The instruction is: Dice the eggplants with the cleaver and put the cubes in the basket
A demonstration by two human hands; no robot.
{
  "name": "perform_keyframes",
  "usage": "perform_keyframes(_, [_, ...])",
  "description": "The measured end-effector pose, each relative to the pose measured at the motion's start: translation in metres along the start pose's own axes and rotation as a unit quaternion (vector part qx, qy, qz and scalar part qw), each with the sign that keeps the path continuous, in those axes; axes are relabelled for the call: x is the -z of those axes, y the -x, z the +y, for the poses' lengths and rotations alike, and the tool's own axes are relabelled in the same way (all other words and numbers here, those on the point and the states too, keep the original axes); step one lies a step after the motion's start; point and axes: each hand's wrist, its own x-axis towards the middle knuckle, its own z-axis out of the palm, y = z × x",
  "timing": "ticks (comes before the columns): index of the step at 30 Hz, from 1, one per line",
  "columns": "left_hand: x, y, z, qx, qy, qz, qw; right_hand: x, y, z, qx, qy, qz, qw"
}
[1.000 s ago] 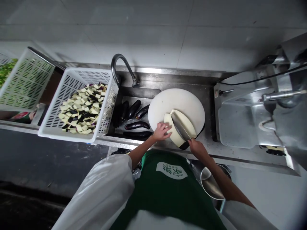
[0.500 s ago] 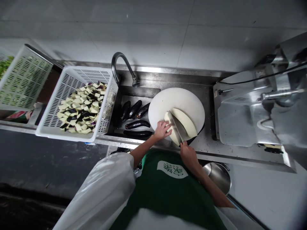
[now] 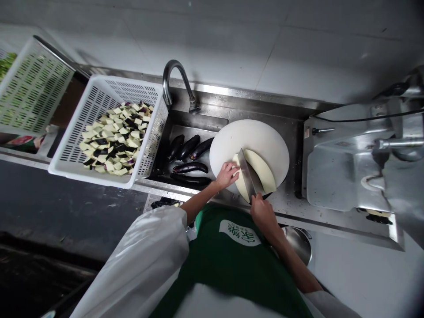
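Observation:
On the round white cutting board [image 3: 228,137] lie two long eggplant halves with pale cut faces up. My left hand [image 3: 228,175] presses its bent fingers onto the near-left eggplant half [image 3: 242,187], holding it against the board. In my right hand [image 3: 264,215] is the handle of a broad kitchen knife [image 3: 247,173]. Its blade runs lengthwise along the held half, close to my left fingertips. The blade partly hides both halves. Just right of the knife rests the other eggplant half [image 3: 263,170], touched by neither hand.
Several whole eggplants [image 3: 190,168] lie in the sink left of the board, under a curved faucet [image 3: 167,81]. A white basket [image 3: 54,163] holds eggplant chunks [image 3: 115,139]. Further left stands a basket of greens [image 3: 36,95]. A metal machine [image 3: 341,163] is at right, a steel pot [image 3: 298,243] below.
The view has shifted and turned slightly. The knife blade has tilted, showing more of its flat side. Both hands keep their holds, and the eggplant halves stay in place on the board.

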Motion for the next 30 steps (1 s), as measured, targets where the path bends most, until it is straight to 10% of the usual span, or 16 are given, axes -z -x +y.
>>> perform_keyframes(18, [0.000, -0.004, -0.003, -0.038, 0.031, 0.015, 0.999, 0.049, -0.048, 0.004, 0.026, -0.030, -0.056, 0.998])
perform_keyframes(30, [-0.003, -0.007, 0.000, -0.019, -0.016, 0.034, 0.999, 0.029, 0.013, 0.063, 0.058, 0.073, -0.115, 0.989])
